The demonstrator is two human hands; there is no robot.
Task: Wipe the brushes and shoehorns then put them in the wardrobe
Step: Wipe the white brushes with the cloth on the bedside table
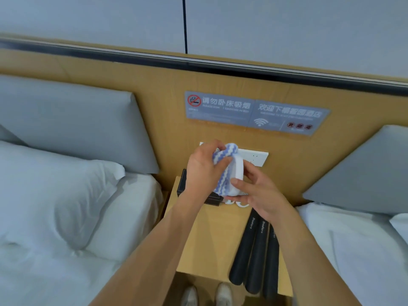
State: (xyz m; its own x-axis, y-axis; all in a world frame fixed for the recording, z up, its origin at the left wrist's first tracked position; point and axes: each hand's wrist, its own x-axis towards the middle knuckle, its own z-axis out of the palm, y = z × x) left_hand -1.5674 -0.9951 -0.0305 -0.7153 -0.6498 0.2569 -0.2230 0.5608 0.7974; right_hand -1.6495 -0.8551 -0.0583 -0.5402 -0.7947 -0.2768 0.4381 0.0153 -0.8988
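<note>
**Wiping a white brush by the beds**

Beds sit on both sides, with a wooden nightstand [205, 239] between them. Three black shoehorns [254, 250] lie side by side on its right part, poking past the front edge. A dark box [184, 184] sits at the back.

Above the nightstand, the left hand [201, 171] grips a blue and white striped cloth [223, 164] bunched in curled fingers and presses it on a white brush [237, 173]. The right hand [258, 193] holds the brush from below, fingers bent around it.

This looks like the wiping step, with the shoehorns probably still waiting. Next, the cloth likely needs rubbing all over the brush while the right hand holds it steady.
</note>
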